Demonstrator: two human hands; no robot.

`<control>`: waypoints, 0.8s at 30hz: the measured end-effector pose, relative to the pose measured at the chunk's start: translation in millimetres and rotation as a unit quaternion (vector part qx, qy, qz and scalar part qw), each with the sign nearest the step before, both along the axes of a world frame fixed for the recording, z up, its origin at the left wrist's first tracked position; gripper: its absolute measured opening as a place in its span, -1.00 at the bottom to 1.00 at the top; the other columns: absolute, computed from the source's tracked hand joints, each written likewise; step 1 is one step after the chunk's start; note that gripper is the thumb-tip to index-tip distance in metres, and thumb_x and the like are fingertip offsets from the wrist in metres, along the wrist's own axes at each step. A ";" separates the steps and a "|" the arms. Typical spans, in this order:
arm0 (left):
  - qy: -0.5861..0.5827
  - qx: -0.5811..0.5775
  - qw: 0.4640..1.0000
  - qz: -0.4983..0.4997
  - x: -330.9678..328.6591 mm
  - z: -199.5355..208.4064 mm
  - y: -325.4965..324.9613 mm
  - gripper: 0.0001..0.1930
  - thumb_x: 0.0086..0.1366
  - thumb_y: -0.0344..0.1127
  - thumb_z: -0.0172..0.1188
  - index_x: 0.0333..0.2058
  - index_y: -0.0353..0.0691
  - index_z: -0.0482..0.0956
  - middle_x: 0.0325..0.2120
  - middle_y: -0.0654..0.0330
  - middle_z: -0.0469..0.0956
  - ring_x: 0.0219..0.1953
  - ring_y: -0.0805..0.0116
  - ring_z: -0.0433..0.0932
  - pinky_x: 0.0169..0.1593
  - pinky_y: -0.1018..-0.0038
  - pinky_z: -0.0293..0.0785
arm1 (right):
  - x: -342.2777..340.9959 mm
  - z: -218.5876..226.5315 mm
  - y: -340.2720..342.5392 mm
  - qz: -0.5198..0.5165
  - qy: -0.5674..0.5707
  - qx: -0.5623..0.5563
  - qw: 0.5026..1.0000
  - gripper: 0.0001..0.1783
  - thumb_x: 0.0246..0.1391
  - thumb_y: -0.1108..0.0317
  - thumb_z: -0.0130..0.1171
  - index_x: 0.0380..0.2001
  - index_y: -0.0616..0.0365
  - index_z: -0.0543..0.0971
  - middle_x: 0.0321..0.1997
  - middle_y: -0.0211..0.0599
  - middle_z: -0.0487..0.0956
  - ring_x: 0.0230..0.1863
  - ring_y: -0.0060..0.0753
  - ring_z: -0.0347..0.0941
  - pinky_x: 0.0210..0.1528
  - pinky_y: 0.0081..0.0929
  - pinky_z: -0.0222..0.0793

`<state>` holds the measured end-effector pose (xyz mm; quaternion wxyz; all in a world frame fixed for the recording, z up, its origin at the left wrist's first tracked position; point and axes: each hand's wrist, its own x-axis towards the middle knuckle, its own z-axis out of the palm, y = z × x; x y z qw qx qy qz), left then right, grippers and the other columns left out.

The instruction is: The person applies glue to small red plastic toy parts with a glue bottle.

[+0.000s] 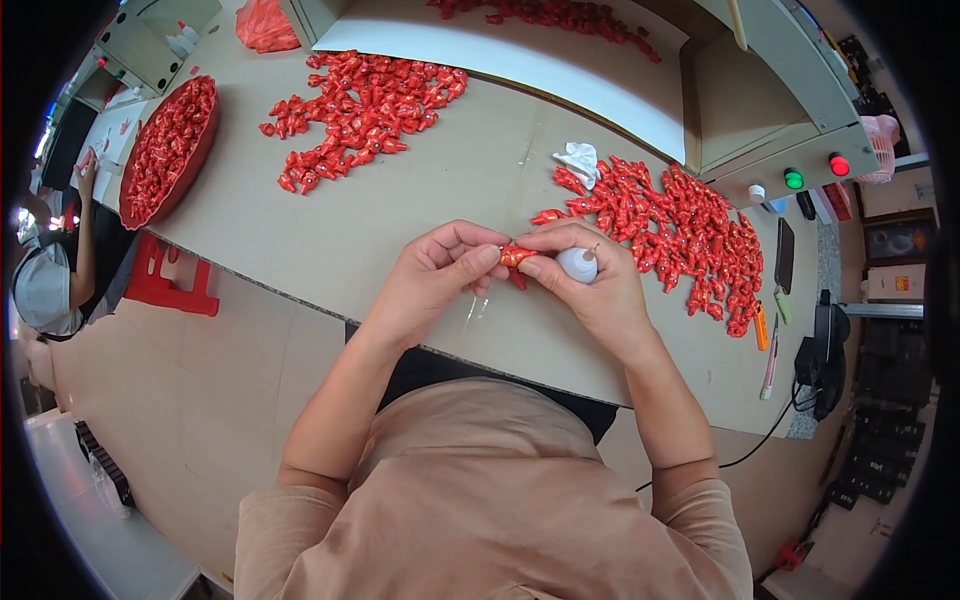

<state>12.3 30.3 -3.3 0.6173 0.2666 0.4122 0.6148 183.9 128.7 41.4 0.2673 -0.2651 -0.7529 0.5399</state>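
Both hands pinch one small red piece (516,256) over the counter (330,240); the right hand (590,285) also clamps a white glue bottle (578,264). Squeezing it too hard could smear glue on the left hand (435,275).

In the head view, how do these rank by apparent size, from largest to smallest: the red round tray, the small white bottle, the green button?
1. red round tray, although it lies far off near the curved rim
2. small white bottle in the right hand
3. green button

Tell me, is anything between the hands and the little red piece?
No. Both the left hand and the right hand already pinch the red piece at their fingertips, with nothing between. The right hand also holds a small white bottle.
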 end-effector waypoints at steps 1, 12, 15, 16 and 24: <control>-0.005 -0.003 1.000 -0.003 -0.8 -0.8 -0.6 -0.81 0.33 -0.31 0.11 -0.14 -0.25 0.52 -0.37 0.29 0.57 -0.32 0.60 0.48 -0.25 0.64 0.40 | -1.5 0.8 -1.9 -0.017 -0.012 -0.074 0.997 -0.84 0.00 0.53 0.25 -0.28 0.24 0.61 -0.37 -0.36 0.53 -0.37 -0.57 0.44 -0.13 -0.57 0.35; -0.017 -0.016 0.999 -0.034 -4.9 0.3 4.7 -0.86 0.33 -0.30 0.13 -0.24 -0.23 0.50 -0.40 0.29 0.56 -0.34 0.62 0.50 -0.26 0.66 0.41 | -4.6 -3.4 2.8 -0.006 -0.017 -0.024 1.000 -0.88 -0.01 0.51 0.26 -0.34 0.24 0.63 -0.48 -0.40 0.53 -0.40 -0.61 0.43 0.04 -0.52 0.28; -0.004 -0.005 1.000 -0.024 -4.1 -1.2 4.0 -0.87 0.33 -0.30 0.13 -0.26 -0.23 0.49 -0.40 0.29 0.57 -0.35 0.62 0.51 -0.27 0.66 0.41 | -5.4 -4.7 0.7 -0.017 -0.022 -0.042 0.999 -0.89 -0.01 0.51 0.26 -0.34 0.24 0.62 -0.48 -0.40 0.53 -0.40 -0.61 0.43 0.01 -0.54 0.29; 0.000 0.001 1.000 -0.021 -3.9 -1.7 3.9 -0.88 0.33 -0.30 0.13 -0.27 -0.23 0.49 -0.40 0.29 0.57 -0.36 0.62 0.52 -0.27 0.66 0.42 | -5.5 -5.0 0.2 -0.021 -0.023 -0.042 0.999 -0.89 0.00 0.51 0.26 -0.34 0.24 0.62 -0.47 -0.39 0.53 -0.40 -0.61 0.43 -0.02 -0.55 0.30; 0.035 0.004 0.999 -0.018 -4.4 -2.8 4.0 -0.87 0.33 -0.31 0.13 -0.29 -0.24 0.48 -0.40 0.27 0.56 -0.37 0.61 0.51 -0.29 0.66 0.41 | -8.6 -2.5 -3.3 -0.030 -0.036 -0.072 0.996 -0.91 0.02 0.51 0.25 -0.35 0.27 0.61 -0.40 -0.37 0.53 -0.39 -0.62 0.44 -0.30 -0.65 0.35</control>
